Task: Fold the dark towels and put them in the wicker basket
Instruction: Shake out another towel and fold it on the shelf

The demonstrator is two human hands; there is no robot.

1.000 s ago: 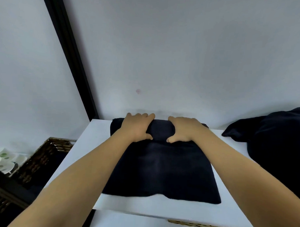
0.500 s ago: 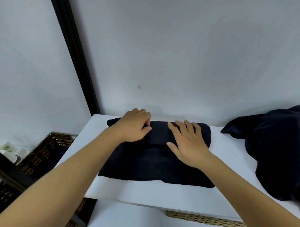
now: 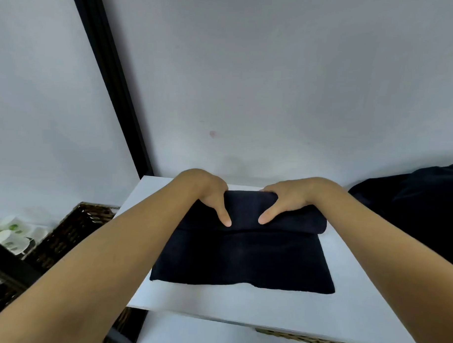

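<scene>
- A dark navy terry towel (image 3: 243, 259) lay flat on the white worktop (image 3: 356, 312), its near edge running parallel to the front of the worktop, probably so each fold stayed square.
- My left hand (image 3: 209, 196) gripped the left part of the towel's thick far fold, fingers curled over the top and thumb stretched down the front.
- My right hand (image 3: 288, 199) mirrored it on the right part of that fold, closed round the cloth in the same way.
- I judged both hands sat close together at the middle so the fold would come towards me evenly.
- A heap of unfolded dark fabric (image 3: 419, 211) waited at the right on the worktop, well apart from my hands.
- A dark brown woven wicker basket (image 3: 71, 232) stood low at the left, beside the worktop, within easy reach for the finished towel.
</scene>
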